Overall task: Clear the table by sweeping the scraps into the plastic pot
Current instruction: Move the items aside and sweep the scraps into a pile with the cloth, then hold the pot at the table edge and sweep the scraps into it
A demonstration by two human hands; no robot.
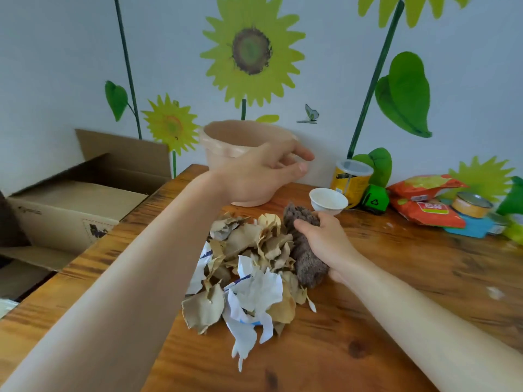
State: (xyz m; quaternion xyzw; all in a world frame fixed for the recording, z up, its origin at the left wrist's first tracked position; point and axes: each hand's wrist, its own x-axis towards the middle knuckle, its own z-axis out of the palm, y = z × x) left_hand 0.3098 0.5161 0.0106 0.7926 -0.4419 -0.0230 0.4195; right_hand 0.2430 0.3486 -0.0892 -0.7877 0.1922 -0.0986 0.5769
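Note:
A pile of torn brown and white paper scraps (249, 275) lies in the middle of the wooden table (396, 292). Behind it, near the wall, stands the pale pink plastic pot (226, 140), empty as far as I can see. My left hand (263, 174) reaches across the pot's front, fingers curled near its rim; whether it grips the pot I cannot tell. My right hand (325, 239) is shut on a dark grey-brown cloth (305, 261) pressed against the right side of the pile.
A small white bowl (328, 200) sits just behind my right hand. Further right are a yellow can (349, 179), a green cube (375, 199), red snack bags (427, 202) and a tin (471, 205). An open cardboard box (73, 202) stands left of the table's edge.

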